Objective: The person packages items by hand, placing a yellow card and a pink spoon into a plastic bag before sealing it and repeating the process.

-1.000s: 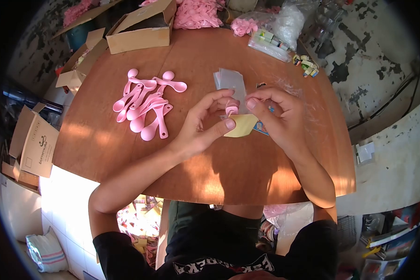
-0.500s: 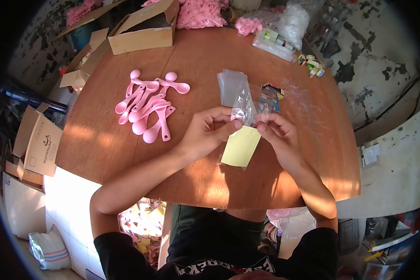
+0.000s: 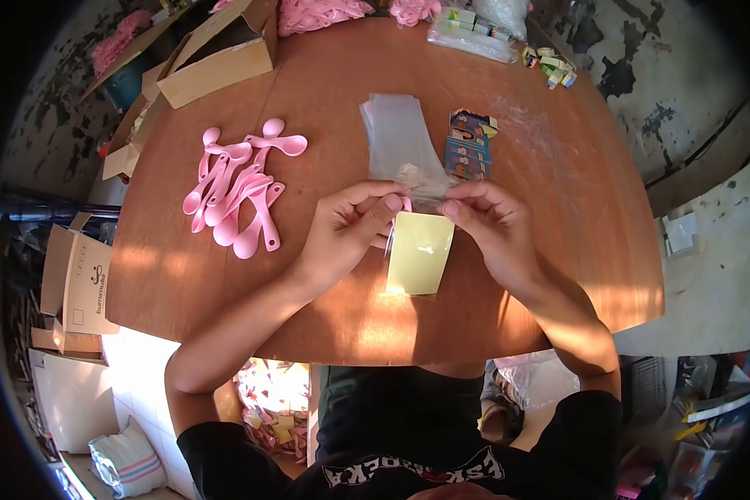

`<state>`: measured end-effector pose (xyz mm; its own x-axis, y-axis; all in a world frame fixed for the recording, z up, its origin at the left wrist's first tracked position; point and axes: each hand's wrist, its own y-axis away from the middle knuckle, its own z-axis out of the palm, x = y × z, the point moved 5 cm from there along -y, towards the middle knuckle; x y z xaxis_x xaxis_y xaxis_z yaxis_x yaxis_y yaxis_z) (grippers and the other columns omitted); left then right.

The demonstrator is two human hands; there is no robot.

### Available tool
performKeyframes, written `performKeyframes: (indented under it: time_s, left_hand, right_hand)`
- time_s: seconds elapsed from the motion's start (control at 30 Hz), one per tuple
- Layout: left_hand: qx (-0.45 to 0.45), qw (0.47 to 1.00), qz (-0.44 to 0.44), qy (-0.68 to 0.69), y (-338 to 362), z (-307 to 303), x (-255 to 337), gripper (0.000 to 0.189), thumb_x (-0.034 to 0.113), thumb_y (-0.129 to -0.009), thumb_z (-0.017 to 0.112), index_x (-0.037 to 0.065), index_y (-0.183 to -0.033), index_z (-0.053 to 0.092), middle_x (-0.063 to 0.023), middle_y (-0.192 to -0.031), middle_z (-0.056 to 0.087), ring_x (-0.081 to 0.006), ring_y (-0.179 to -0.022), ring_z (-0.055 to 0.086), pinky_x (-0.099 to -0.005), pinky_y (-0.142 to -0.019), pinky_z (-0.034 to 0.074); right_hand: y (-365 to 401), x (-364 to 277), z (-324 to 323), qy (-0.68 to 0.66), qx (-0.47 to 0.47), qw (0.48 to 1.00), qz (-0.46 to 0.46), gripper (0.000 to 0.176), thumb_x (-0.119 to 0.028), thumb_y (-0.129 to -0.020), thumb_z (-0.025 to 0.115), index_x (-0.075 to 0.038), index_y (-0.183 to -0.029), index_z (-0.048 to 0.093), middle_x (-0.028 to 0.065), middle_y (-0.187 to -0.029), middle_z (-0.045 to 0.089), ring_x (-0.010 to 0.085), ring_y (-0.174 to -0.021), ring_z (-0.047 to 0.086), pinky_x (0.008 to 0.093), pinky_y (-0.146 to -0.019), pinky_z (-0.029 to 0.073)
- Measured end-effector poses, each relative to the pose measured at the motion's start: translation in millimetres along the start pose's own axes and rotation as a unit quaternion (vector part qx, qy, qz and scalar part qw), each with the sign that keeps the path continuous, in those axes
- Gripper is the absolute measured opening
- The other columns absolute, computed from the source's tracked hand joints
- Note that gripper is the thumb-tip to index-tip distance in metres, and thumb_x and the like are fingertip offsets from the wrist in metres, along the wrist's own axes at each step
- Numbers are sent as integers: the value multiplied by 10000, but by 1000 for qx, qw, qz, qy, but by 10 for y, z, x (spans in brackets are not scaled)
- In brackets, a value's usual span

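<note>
A clear plastic bag (image 3: 425, 193) with a pale yellow card (image 3: 420, 254) in it hangs between my hands, over the near part of the table. My left hand (image 3: 352, 225) pinches the bag's upper left edge, and a bit of pink shows beside that thumb. On the other side, my right hand (image 3: 493, 227) grips the upper right corner between thumb and fingers. Just beyond the hands lies a stack of flat clear bags (image 3: 398, 133). Printed blue cards (image 3: 468, 148) are to its right. Several pink measuring spoons (image 3: 240, 187) lie in a pile at left.
An open cardboard box (image 3: 221, 67) sits at the table's far left. Pink items in plastic (image 3: 321, 15) are at the back. Clear packets (image 3: 473, 40) and small folded cards (image 3: 550, 67) lie far right. Another carton (image 3: 77, 275) stands left of the wooden table (image 3: 308, 108).
The view has shifted, so the table's far items sit higher. The bag's upper part, raised before, is now folded down and drawn wide between both hands; the yellow card hangs straighter.
</note>
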<state>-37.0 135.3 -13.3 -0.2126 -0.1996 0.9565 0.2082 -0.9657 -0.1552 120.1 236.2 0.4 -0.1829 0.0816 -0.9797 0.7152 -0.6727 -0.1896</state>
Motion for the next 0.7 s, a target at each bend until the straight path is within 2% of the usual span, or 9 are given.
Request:
performKeyframes:
  time_s: [0.23,0.53,0.7]
  left_hand:
    - [-29,999,6,15,-24,-56,-1,282,156,-985,522,15,-1225,567,-77,-1049,653,-145,-876,661,-289,-731,582]
    - [-80,997,-19,10,0,-72,-17,246,108,-995,481,8,-1186,601,-86,-1091,637,-158,-877,661,-299,-738,577]
    - [-86,996,7,4,4,-78,-11,237,51,-984,465,1,-1163,611,-83,-1074,635,-162,-883,654,-295,-741,572]
  right_hand:
    - [-16,-25,-4,-18,-35,999,2,113,-17,-919,591,15,-1012,646,70,-976,659,138,-972,621,272,-893,496]
    - [2,-68,-2,11,-86,996,-17,117,24,-921,560,29,-969,666,75,-1018,640,141,-1004,607,263,-913,482]
    - [-7,-40,-8,14,-85,996,-28,114,30,-922,557,30,-965,662,74,-1009,648,139,-996,610,264,-910,486]
